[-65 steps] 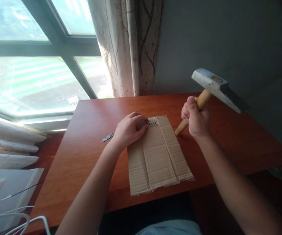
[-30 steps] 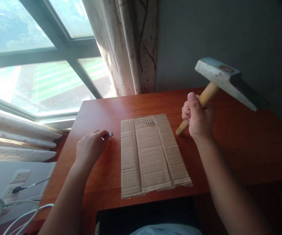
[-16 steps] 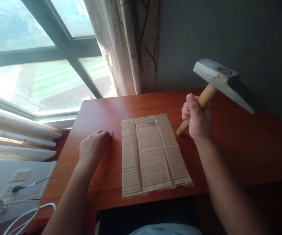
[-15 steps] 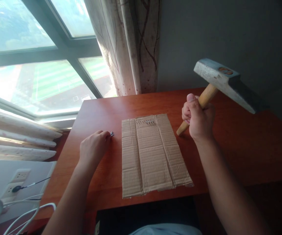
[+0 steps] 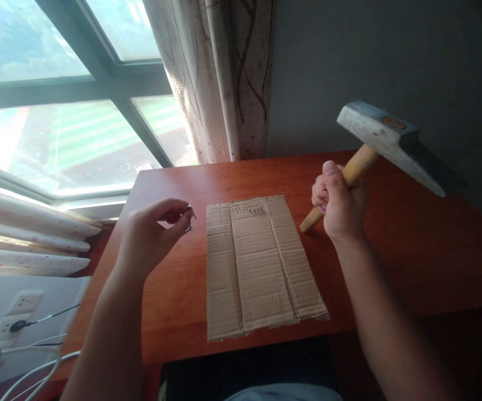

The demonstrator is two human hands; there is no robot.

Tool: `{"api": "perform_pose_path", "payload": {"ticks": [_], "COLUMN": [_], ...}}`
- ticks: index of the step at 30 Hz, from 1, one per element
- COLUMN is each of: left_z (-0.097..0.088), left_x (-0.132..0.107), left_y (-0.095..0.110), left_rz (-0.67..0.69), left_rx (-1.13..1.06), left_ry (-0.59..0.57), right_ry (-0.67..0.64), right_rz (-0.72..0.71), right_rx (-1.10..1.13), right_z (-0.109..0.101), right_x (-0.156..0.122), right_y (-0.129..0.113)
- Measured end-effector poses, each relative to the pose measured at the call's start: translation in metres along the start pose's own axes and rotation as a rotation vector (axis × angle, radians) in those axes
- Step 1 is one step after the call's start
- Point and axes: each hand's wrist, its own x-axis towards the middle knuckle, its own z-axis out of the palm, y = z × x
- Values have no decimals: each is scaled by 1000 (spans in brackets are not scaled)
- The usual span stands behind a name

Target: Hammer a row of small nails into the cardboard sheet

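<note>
My right hand [image 5: 343, 197] is wrapped round the wooden handle of a hammer [image 5: 360, 159], thumb uppermost. Its grey metal head is raised above the right side of the table, and the handle's butt points down left. My left hand [image 5: 152, 231] pinches a small bent metal nail [image 5: 194, 214] between thumb and fingertips, left of the cardboard. Just under those fingertips lies more small dark metal [image 5: 188, 229], partly hidden. A creased sheet of corrugated cardboard [image 5: 261, 273] lies flat between my hands. Near its far edge are small dark holes and several small metal pieces [image 5: 256, 210] in a row.
The cardboard rests on a reddish-brown wooden table [image 5: 174, 312]. A window [image 5: 77, 139] and patterned curtain [image 5: 211, 83] stand beyond its far left side. Wall sockets [image 5: 25, 303] with a plug and white cables [image 5: 35, 367] are at lower left. A grey wall rises behind.
My left hand has lifted slightly from the small metal pieces on the table, turned, and now shows one between its fingertips. The hammer has shifted a little to the right.
</note>
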Motion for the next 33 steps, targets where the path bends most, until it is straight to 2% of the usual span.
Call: {"api": "perform_pose_path", "payload": {"ticks": [3, 6, 9, 12, 18, 33], "left_z": [13, 36, 57, 68, 68, 67], "left_x": [12, 23, 28, 26, 19, 19], "left_y": [26, 43, 48, 47, 43, 45], "left_rz": [45, 104, 139, 143, 128, 152], "left_rx": [-211, -342, -396, -388, -351, -286], "left_ry": [-10, -55, -69, -94, -111, -129], "right_ry": [-9, -12, -7, 2, 8, 6], "right_rz": [-9, -18, -18, -13, -12, -8], "right_rx": [-16, -23, -24, -32, -62, -80], "right_z": [0, 1, 1, 1, 2, 1], "right_x": [0, 0, 0, -1, -1, -2], "right_y": [0, 0, 0, 0, -2, -3]}}
